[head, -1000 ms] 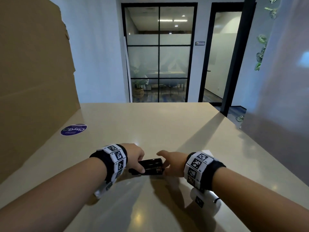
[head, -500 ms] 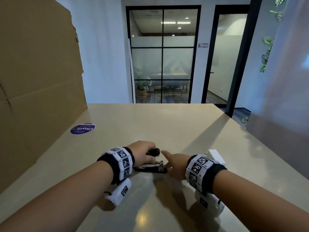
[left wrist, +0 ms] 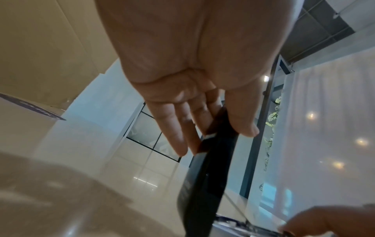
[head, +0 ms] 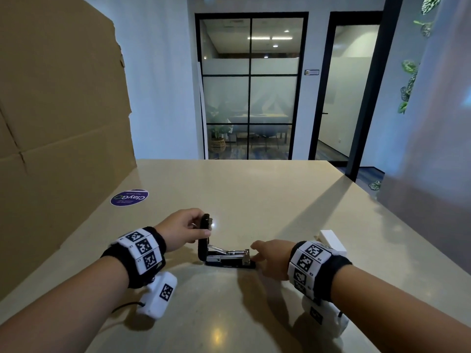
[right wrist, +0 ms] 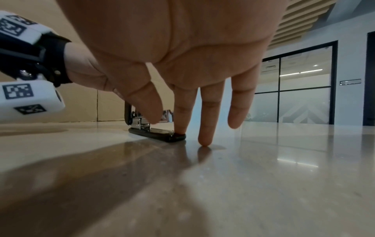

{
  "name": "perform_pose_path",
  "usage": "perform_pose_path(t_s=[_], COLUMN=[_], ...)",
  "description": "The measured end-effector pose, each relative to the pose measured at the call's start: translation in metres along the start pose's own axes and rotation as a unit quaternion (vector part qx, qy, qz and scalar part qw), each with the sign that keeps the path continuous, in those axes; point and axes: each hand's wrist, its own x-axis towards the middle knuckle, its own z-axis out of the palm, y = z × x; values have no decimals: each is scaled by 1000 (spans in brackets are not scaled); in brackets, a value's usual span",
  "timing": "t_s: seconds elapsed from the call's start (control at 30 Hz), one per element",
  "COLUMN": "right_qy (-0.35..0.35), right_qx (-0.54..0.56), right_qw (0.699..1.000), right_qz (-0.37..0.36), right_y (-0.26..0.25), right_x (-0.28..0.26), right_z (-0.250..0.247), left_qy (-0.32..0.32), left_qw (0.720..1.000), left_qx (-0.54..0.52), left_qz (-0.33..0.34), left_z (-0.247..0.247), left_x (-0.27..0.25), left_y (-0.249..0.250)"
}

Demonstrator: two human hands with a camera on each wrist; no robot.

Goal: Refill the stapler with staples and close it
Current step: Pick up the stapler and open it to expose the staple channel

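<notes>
A black stapler lies on the beige table, its base flat and the metal staple channel exposed. Its lid stands swung up almost vertical at the left end. My left hand pinches the top of the lid between thumb and fingers. My right hand is at the right end with straight fingers. There the index fingertip presses on the front of the base and the middle finger touches the table. A small white box sits behind my right wrist.
A tall cardboard sheet stands along the table's left side, with a round purple sticker on the tabletop beside it. The table's right edge drops off to the floor. Glass doors lie beyond the far edge.
My left hand has swung the stapler's lid up from flat to nearly vertical, baring the metal channel. My right hand has stayed at the front end of the base.
</notes>
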Motion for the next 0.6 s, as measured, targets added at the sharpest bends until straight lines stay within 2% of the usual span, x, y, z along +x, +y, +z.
perform_pose_path(t_s=[0.23,0.4,0.6], right_qy=[5,-5,-9], right_qx=[-17,-13,-4], right_qw=[1000,1000,1000], right_qz=[5,13,16], right_y=[-2,-2,6], right_x=[-1,-1,-4], right_z=[1,0,-4], left_qy=[18,25,-12], left_qw=[999,979,958], left_qx=[33,191,268], left_qz=[-34,-67,-104], left_z=[-28,-46,-29], left_x=[-6,-13,-17], left_y=[-20,-39,-46])
